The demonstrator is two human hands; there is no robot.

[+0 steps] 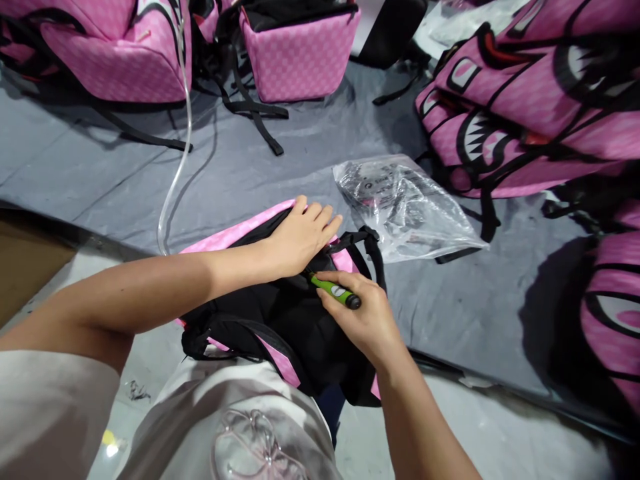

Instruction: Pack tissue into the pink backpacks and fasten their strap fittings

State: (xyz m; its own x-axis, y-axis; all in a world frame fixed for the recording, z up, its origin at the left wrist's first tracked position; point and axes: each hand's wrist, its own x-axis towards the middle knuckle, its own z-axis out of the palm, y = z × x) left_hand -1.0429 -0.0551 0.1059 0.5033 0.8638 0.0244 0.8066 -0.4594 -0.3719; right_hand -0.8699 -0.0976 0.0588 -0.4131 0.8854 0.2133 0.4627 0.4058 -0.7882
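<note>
A black and pink backpack lies at the table's near edge, against the person's front. My left hand rests flat on its upper side, fingers stretched out near the pink trim. In my right hand is a slim green-handled tool with a black end cap, gripped between thumb and fingers. Its tip points at the black fabric just below my left hand; the tip is too small to make out. A black strap loops up from the backpack's right end.
A clear plastic bag lies beyond the backpack on the grey-covered table. Pink patterned backpacks are piled on the right. More pink bags stand along the back, with straps trailing. A clear tube hangs down at the left.
</note>
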